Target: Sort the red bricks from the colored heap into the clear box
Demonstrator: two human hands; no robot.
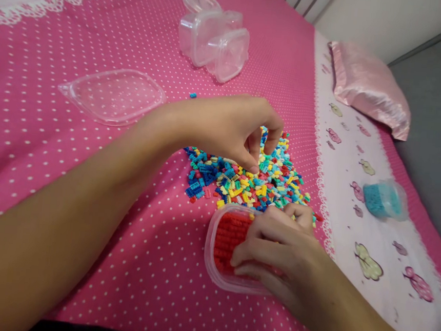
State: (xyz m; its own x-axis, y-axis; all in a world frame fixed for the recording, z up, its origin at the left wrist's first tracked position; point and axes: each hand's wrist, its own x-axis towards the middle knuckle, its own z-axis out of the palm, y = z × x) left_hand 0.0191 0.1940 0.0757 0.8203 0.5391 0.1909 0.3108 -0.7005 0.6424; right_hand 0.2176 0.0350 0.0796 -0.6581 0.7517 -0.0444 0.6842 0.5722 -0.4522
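Note:
Over a loose heap of small coloured plastic building bricks [242, 183], my left hand [242, 134] hangs with bent fingers. Its thumb tip reaches the bricks, a gap parts thumb and forefinger, and no brick shows between them. Just in front of the heap stands a clear plastic tub [210, 247] with red bricks [231, 238] packed in rows. My right hand [278, 248] lies across the tub's right side, fingers curled. Thumb and forefinger come together at the red bricks; whatever they hold is hidden.
Several clear tubs [230, 53] are clustered at the back. A clear lid [118, 97] lies flat at the left. On the right sits a tub of turquoise bricks [385, 200], with a pink pillow [370, 86] beyond. Everything rests on a pink dotted bedspread [149, 277].

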